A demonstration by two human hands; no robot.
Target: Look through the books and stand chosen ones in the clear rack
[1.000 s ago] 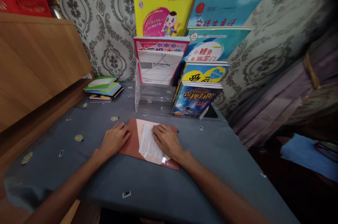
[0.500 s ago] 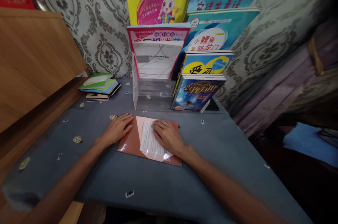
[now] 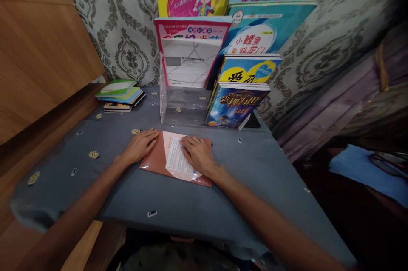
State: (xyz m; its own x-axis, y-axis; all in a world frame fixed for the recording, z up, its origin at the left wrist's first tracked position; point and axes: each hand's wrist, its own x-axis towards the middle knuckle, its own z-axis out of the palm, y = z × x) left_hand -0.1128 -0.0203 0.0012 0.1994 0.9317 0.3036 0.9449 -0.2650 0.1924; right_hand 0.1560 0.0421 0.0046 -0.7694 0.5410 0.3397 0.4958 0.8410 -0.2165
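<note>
A thin brown and pale-pink book (image 3: 174,158) with a glossy cover lies flat on the table, printed text facing up. My left hand (image 3: 140,146) rests at its upper left corner, fingers stretched out and partly over the edge. Across the book's right half lies my right hand (image 3: 198,155), palm down and fingers extended, hiding some of the print. Neither hand is wrapped around anything.
A clear tiered stand (image 3: 183,114) behind the book holds several upright books, with a dark blue one (image 3: 237,105) in front at the right. A small book stack (image 3: 121,95) sits back left beside a wooden cabinet (image 3: 47,67). The tablecloth (image 3: 105,190) is grey-blue.
The view has tilted down slightly, so everything appears a little higher in the picture. Both hands keep their places on the book.
</note>
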